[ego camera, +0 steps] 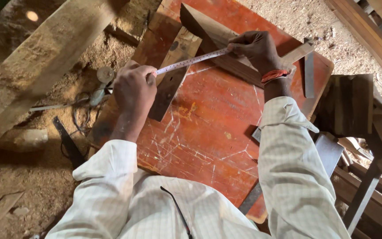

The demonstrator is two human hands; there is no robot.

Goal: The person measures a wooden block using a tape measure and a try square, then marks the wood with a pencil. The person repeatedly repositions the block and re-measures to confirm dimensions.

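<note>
- The left hand (134, 88) was clenched around the case end of a measuring tape (191, 61), fingers curled tight, over the left edge of the red board (213, 128).
- The right hand (256, 49) pinched the far end of the tape's blade down against a dark wooden strip (231, 66), fingertips pressing it flat.
- The tape stretched taut between the two hands, slanting up from left to right across the far part of the board.
- The dark strip lay diagonally on the board, running from the far middle down toward the right edge, under the right hand.
- A second, paler wooden piece (173, 75) lay beneath the tape near the left hand, tilted on the board's far-left part.
- A flat metal rule (309, 75) rested near the board's right edge, just right of the right hand.
- An orange band (274, 75) circled the right wrist above a pale checked sleeve (288, 159).
- A thick timber beam (45, 62) lay on the sawdust floor (36, 177) to the left, well apart from the board.
</note>
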